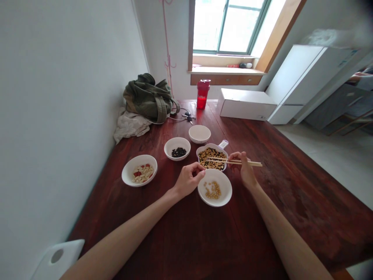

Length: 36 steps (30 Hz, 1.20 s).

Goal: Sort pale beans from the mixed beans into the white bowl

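Your right hand (242, 168) grips wooden chopsticks (233, 161) above soybeans (208, 158) in a white handled dish (219, 146); your loosely closed left hand (189, 179) rests just beside a white bowl (215, 200).

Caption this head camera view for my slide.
Right hand holds chopsticks over a handled dish of soybeans; left hand beside a white bowl.

White bowls (215, 187) block the hands (189, 180) (243, 169) ahead — wall (72, 116) left (painted), tabletop (303, 194) right.

An olive bag (148, 100) lies near a red bottle (203, 94).
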{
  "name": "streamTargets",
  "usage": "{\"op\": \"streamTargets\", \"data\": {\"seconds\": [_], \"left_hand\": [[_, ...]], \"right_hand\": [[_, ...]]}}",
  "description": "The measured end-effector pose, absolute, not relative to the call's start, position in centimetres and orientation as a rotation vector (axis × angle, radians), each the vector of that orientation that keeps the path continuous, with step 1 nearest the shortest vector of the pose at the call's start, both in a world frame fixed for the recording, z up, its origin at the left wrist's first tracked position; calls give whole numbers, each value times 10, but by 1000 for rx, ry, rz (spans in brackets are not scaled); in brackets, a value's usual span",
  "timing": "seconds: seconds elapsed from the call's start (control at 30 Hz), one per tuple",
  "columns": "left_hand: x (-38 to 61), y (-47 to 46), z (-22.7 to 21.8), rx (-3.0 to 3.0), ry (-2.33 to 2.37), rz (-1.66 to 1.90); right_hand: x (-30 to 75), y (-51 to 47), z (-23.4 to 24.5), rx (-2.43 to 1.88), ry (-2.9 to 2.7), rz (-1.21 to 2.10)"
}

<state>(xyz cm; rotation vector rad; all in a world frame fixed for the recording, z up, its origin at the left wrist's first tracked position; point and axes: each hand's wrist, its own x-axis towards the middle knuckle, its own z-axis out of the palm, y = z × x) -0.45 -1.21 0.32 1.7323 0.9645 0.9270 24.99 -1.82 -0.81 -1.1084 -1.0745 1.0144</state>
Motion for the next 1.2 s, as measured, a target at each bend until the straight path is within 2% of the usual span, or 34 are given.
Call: {"op": "streamTargets", "data": {"seconds": [0.5, 1.2], "left_hand": [[-4, -13, 3, 1732, 958, 943], [-5, -13, 4, 1725, 955, 934]], "right_hand": [[252, -17, -11, -1203, -1217, 874], [253, -17, -7, -1098, -1080, 902]]}}
